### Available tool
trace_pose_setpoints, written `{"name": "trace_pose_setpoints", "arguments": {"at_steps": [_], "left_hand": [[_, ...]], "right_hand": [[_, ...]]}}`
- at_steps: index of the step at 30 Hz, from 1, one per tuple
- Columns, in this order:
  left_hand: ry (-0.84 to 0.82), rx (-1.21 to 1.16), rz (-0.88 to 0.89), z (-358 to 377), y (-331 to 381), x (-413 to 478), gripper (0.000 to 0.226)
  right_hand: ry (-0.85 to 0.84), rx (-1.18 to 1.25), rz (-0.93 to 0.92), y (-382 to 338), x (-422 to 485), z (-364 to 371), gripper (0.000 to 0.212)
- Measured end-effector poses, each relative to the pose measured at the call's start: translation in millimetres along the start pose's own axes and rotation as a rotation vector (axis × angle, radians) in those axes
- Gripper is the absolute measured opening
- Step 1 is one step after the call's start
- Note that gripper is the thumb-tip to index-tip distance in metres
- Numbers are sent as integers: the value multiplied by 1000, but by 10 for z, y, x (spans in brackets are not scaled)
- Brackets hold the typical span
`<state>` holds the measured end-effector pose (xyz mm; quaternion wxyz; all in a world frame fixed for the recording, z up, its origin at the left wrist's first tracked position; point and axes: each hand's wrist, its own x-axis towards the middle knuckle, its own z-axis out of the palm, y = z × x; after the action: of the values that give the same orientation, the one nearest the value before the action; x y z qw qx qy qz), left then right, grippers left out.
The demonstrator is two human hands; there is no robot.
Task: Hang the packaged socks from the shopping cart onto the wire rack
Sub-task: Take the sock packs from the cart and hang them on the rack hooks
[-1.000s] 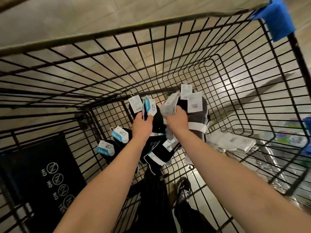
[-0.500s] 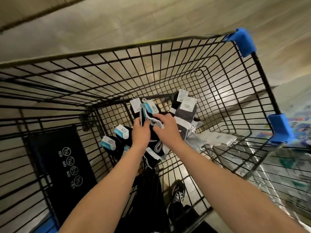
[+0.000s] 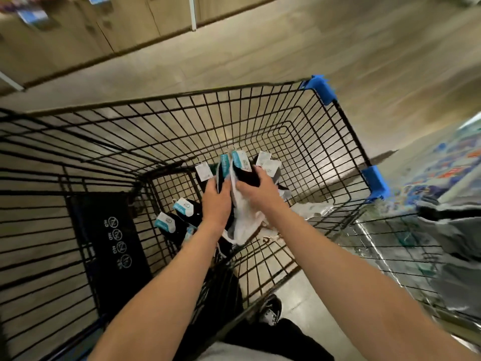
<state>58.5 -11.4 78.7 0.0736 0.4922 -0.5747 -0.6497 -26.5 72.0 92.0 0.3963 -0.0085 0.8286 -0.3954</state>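
Fingers (image 3: 260, 174) of left hand (image 3: 216, 204) and right hand (image 3: 259, 190) curled round sock packs (image 3: 242, 162)

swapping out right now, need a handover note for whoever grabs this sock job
Hands: left hand grips a black pack; right hand grips a second pack with white socks dangling.
Where: both low inside the cart; other packs lie on its floor. Rack not in view.
Done: none seen hung.
Left: lift these out, hang them, then the rest.
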Motion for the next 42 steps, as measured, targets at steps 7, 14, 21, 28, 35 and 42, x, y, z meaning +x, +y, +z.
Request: {"name": "trace_pose_setpoints", "arguments": {"at_steps": [7,14,21,28,35,42], "left_hand": [[-64,56,102,153,341,-533,29],[-202,126,282,524,793,-1269,23],[-305,296,449,1160,803,-2186,12],[-386,462,561,1868,404,-3015,20],[-559,628,695,2441,17,-3532,22],[-763,694,674,2905,-197,-3865,19]], "right_hand": [[163,-174,-202,-152,-638,-521,63],[139,285,-212,-111,-1357,-1215,32],[286,504,-253,526,-2146,-2076,33],[681,590,-242,1528,-2902,-2653,27],[891,403,-143,2498,-3544,-3048,14],[960,488,-11,3021,-3686,-3294,24]]}}
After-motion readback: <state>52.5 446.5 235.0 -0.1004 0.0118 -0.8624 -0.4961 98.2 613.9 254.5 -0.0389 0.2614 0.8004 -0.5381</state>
